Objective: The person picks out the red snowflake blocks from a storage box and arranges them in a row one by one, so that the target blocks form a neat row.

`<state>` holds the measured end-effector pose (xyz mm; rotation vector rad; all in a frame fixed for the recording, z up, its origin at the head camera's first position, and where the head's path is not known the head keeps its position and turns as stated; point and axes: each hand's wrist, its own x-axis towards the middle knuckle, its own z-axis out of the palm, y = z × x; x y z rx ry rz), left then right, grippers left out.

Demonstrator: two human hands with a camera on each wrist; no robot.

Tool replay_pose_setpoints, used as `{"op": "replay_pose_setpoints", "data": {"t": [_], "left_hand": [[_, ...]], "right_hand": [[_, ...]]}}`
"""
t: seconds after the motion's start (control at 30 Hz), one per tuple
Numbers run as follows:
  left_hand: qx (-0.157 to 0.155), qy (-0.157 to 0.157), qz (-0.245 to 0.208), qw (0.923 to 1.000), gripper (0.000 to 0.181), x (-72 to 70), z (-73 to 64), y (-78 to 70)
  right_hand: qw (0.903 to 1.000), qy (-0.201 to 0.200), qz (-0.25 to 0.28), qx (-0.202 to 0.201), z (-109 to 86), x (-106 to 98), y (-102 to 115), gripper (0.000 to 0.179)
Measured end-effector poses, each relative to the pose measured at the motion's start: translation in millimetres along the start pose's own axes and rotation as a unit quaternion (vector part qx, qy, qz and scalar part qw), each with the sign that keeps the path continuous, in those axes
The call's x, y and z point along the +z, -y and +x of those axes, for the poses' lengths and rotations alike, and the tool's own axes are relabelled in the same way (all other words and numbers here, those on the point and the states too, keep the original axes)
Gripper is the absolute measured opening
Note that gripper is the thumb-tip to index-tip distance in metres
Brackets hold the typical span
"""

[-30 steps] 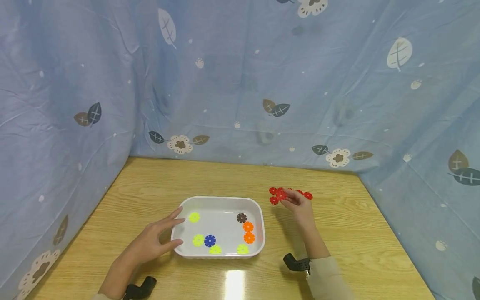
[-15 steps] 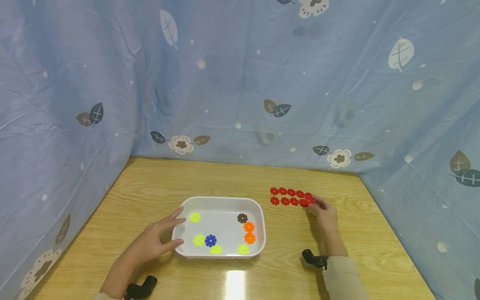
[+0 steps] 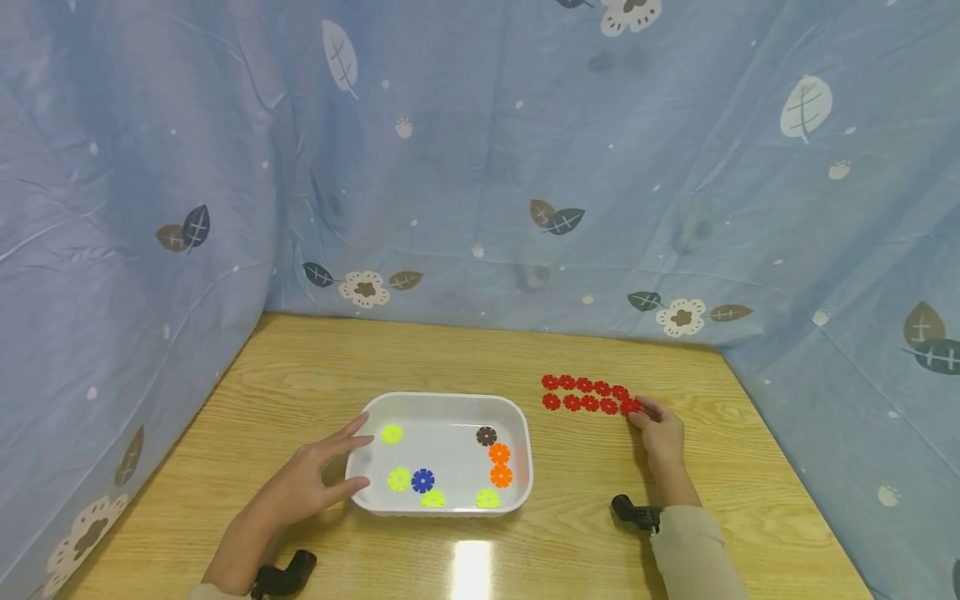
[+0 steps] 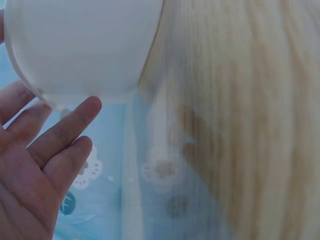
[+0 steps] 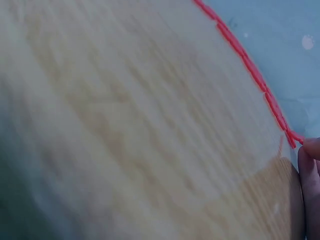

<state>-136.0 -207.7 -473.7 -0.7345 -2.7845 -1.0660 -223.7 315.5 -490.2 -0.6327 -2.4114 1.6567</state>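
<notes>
My right hand (image 3: 662, 433) pinches a red snowflake disc (image 3: 628, 406) at the right end of the nearer of two rows of red snowflake discs (image 3: 590, 403). In the right wrist view, the pinched disc (image 5: 297, 138) tilts up from the table at the fingertips. My left hand (image 3: 303, 483) lies at the left end of a white plastic tray (image 3: 435, 406), its fingers spread and fairly straight along the rim. From the left wrist, the fingers (image 4: 70, 127) appear against the tray's outer wall (image 4: 85, 50).
Inside the tray lie several yellow-green discs (image 3: 392, 434), a blue disc (image 3: 423, 481), a dark brown disc (image 3: 487, 436) and two orange discs (image 3: 500, 476). A blue patterned curtain (image 3: 465, 167) closes off the wooden table (image 3: 337, 350) at the back and sides.
My right hand has moved right with a red disc, from the left end of the red rows to the nearer row's right end. The left hand stays at the tray.
</notes>
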Motion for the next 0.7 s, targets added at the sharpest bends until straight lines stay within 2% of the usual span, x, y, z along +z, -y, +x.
{"op": "replay_pose_setpoints", "data": {"t": [0.23, 0.4, 0.53, 0.7], "left_hand": [[0.003, -0.004, 0.003, 1.0, 0.053, 1.2, -0.4, 1.1], [0.003, -0.005, 0.008, 1.0, 0.052, 2.0, -0.9, 1.7], [0.005, -0.006, 0.01, 0.9999, 0.052, 2.0, -0.7, 1.4], [0.005, -0.003, 0.01, 0.9999, 0.051, 1.9, -1.1, 0.5]], "right_hand": [[0.9965, 0.0, -0.079, -0.029, -1.8, 2.5, 1.9, 0.038], [0.9919, 0.007, -0.122, -0.034, -3.2, 4.9, 2.7, 0.037], [0.9892, 0.009, -0.142, -0.034, -4.7, 5.8, 3.3, 0.038], [0.9912, 0.001, -0.129, -0.03, -6.9, 3.8, 2.1, 0.041]]}}
